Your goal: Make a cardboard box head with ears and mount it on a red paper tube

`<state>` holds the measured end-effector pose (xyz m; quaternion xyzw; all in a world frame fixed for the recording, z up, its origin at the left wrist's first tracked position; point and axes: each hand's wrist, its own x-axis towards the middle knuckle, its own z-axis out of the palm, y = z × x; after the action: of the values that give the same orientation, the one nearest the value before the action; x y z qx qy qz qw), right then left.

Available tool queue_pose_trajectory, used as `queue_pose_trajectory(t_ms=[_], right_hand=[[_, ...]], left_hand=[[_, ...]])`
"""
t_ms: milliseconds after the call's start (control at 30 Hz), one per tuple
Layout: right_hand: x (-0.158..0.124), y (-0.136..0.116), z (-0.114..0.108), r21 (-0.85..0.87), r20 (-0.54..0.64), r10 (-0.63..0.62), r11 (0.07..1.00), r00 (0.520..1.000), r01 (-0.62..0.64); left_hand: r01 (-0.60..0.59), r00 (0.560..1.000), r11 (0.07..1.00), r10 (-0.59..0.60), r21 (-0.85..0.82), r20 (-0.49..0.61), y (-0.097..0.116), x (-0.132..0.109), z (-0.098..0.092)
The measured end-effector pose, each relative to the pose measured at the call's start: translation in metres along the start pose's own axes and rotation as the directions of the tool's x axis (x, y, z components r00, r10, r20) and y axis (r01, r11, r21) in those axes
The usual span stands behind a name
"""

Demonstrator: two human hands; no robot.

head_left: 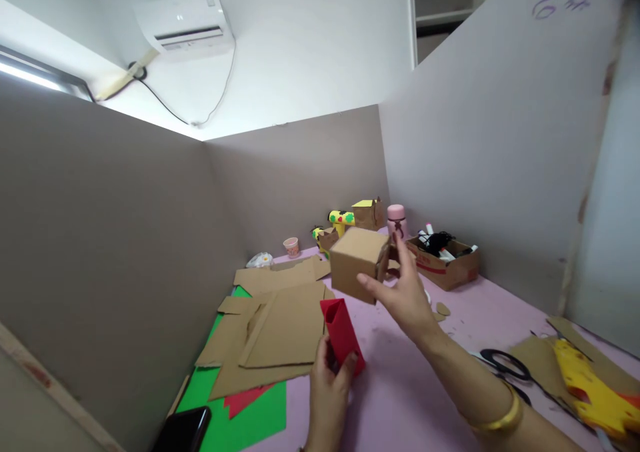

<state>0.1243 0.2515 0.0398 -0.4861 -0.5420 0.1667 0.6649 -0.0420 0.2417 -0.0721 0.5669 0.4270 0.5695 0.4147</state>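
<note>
My left hand (331, 379) is closed around a folded red paper tube (344, 335), which leans upright over the pink tabletop with its open end on top. Higher up and to the right, my right hand (397, 292) grips a small cardboard box (356, 262) by its right side, thumb on the front and fingers at the back edge. The box appears held above the table, apart from the red tube. Flat cardboard sheets (287, 329) lie left of my left hand, over green paper (260, 415) and a piece of red paper (245, 400).
Scissors (507, 365) and a yellow cutout (590, 385) lie at right. A carton (450, 272) of markers stands by the right partition. Behind are a pink bottle (397, 219), another box (369, 214), yellow decorated pieces (341, 219) and a cup (291, 247). A phone (183, 429) rests front left.
</note>
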Motion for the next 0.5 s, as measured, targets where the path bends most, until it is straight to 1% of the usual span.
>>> queue_pose_trajectory(t_ms=[67, 100, 167, 267, 333, 433, 500], right_hand=[[0.005, 0.017, 0.000, -0.064, -0.097, 0.058, 0.996, 0.994, -0.064], [0.007, 0.027, 0.001, -0.087, -0.115, 0.083, 0.992, 0.990, -0.094], [0.006, 0.049, 0.005, -0.116, -0.109, 0.107, 0.986, 0.988, -0.120], [-0.007, 0.081, 0.016, -0.133, -0.041, 0.144, 0.980, 0.989, -0.148], [-0.018, 0.097, 0.022, -0.135, 0.017, 0.163, 0.978, 0.986, -0.159], [-0.029, 0.109, 0.025, -0.119, 0.092, 0.171, 0.980, 0.981, -0.159], [-0.031, 0.108, 0.021, -0.099, 0.100, 0.163, 0.983, 0.981, -0.154]], left_hand=[[0.012, 0.999, 0.998, -0.015, -0.056, -0.048, 0.005, 0.000, 0.000], [0.020, 0.998, 0.995, -0.026, -0.095, -0.064, 0.008, -0.001, 0.000], [0.052, 0.995, 0.983, -0.066, -0.176, -0.078, 0.014, -0.002, 0.000], [0.116, 0.988, 0.956, -0.137, -0.268, -0.065, 0.014, -0.002, -0.002], [0.136, 0.987, 0.944, -0.155, -0.301, -0.040, 0.010, -0.002, -0.002], [0.147, 0.988, 0.931, -0.153, -0.333, 0.008, 0.002, -0.001, -0.002], [0.146, 0.989, 0.930, -0.143, -0.337, 0.033, 0.001, -0.001, 0.000]])
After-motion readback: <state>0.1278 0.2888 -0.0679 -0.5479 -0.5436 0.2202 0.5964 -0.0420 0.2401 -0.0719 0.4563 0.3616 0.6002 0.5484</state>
